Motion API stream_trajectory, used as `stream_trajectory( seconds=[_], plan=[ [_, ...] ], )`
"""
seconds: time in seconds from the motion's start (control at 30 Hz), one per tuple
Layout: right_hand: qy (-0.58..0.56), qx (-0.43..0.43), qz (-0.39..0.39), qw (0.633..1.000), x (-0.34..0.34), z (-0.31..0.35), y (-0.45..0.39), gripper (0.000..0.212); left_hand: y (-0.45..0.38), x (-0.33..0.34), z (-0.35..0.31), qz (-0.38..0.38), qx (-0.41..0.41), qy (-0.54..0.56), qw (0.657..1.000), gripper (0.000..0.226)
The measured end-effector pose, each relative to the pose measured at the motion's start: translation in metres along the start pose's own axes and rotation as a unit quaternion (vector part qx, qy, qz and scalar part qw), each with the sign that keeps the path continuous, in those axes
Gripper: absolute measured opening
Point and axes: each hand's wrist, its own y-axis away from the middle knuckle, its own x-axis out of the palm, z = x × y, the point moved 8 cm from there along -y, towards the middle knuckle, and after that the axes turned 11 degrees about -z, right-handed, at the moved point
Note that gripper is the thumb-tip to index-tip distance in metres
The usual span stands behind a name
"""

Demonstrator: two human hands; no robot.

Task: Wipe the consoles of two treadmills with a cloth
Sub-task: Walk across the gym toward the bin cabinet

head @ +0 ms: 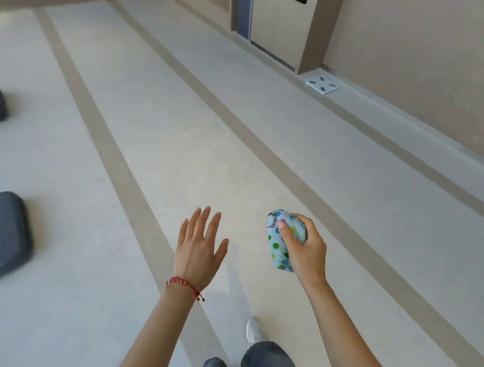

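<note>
Head view, from your feet outward: your legs in dark trousers and one pale shoe show at the bottom edge, over a light floor crossed by tan stripes.

Above them, your left hand is empty, palm down, fingers spread and touching nothing; a red bracelet circles that wrist. Just beside it, apart from it, your right hand holds the cloth, a pale blue one with coloured dots, bunched into a wad. Your right grip is pressed together around it, thumb across the front and fingers wrapped behind.

Judging by its look, the cloth is light, soft and limp. It will not slip or break, but as a tight wad it offers little wiping face. You would do best to let it open over your palm and hold it flat under the fingers, or take it by a folded edge with the free left hand to spread it.

Farther off on the left lie two dark grey pads, cut by the frame edge; what they belong to cannot be told. Far right, a small white plate sits at the foot of the wall. No console is in sight, so no wiping can be judged begun.
</note>
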Motion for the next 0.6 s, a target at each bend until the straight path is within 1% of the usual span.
stream_trajectory(
  seconds=[0.23, 0.33, 0.47, 0.6],
  plan=[
    [0.009, -0.037, 0.144, 0.989, 0.126, 0.03, -0.077, 0.023, -0.055, 0.014, 0.072, -0.026, -0.122, -0.074, 0.989, 0.052],
    [0.012, -0.045, 0.189, 0.981, 0.167, 0.043, -0.107, 0.022, -0.08, 0.019, 0.091, -0.036, -0.162, -0.094, 0.982, 0.052],
    [0.02, -0.056, 0.223, 0.973, 0.213, 0.057, -0.141, 0.022, -0.116, 0.026, 0.117, -0.035, -0.191, -0.121, 0.973, 0.053],
    [0.028, -0.064, 0.231, 0.97, 0.262, 0.069, -0.173, 0.023, -0.154, 0.036, 0.152, -0.032, -0.207, -0.133, 0.969, 0.053]
  ],
)
